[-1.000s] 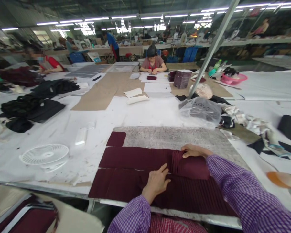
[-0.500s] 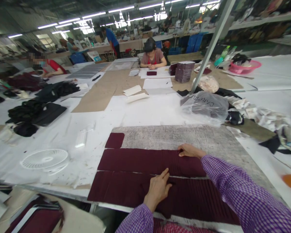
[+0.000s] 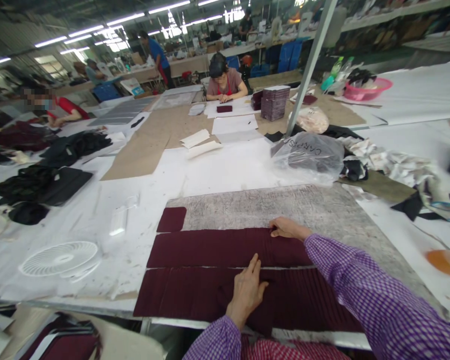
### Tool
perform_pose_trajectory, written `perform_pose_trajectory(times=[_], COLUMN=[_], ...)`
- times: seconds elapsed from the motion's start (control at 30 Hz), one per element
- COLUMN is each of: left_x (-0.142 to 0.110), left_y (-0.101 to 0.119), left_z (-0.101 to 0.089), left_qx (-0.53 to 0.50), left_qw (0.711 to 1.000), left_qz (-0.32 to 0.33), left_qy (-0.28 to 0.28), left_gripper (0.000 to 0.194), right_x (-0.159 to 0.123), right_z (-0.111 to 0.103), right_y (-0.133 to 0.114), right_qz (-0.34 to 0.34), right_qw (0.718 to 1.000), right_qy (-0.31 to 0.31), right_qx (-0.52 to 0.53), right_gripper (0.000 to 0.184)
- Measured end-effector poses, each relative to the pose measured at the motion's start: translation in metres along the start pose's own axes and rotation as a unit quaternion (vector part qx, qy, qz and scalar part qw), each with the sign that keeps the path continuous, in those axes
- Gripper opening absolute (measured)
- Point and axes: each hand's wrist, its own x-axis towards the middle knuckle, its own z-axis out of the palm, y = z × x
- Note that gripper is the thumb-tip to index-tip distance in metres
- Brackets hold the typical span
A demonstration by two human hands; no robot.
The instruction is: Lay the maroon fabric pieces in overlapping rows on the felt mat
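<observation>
Two long rows of overlapping maroon fabric pieces lie on a grey board in front of me. My left hand rests flat on the near row, fingers stretched toward the gap between the rows. My right hand presses its fingertips on the far edge of the upper row; nothing is held in it. A single small maroon piece sits at the board's far left corner. Both sleeves are purple check.
A white fan lies at the left. A clear plastic bag and fabric scraps sit beyond the board on the right, by a slanted metal pole. Black garments are piled far left. Other people work at far tables.
The bunched pieces under my right hand have been spread flat into an even row. My left hand slid slightly forward. The view tilted a little downward.
</observation>
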Motion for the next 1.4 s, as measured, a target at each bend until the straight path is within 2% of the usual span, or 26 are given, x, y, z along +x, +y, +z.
perform_pose_trajectory(times=[0.23, 0.5, 0.87, 1.13, 1.4], left_x=[-0.001, 0.003, 0.003, 0.002, 0.003], left_y=[-0.005, -0.005, -0.011, -0.006, 0.001], left_z=[0.005, 0.01, 0.017, 0.012, 0.007], left_qx=[-0.006, -0.031, -0.054, -0.022, -0.004], left_qw=[0.999, 0.998, 0.994, 0.997, 0.998], left_qz=[-0.037, -0.046, -0.068, -0.045, -0.05], left_qy=[0.019, 0.04, 0.072, 0.05, 0.037], left_gripper=[0.052, 0.07, 0.065, 0.066, 0.056], right_x=[0.002, 0.001, 0.003, 0.002, -0.005], right_z=[0.001, 0.003, 0.005, 0.007, 0.007], right_y=[0.001, 0.004, 0.006, 0.003, -0.005], right_qz=[-0.003, -0.015, -0.013, 0.003, 0.0], right_qw=[1.0, 1.0, 1.0, 1.0, 0.998], right_qy=[-0.002, 0.009, 0.008, 0.02, 0.044], right_qx=[0.0, -0.005, 0.005, -0.004, -0.038], right_gripper=[0.022, 0.023, 0.023, 0.022, 0.021])
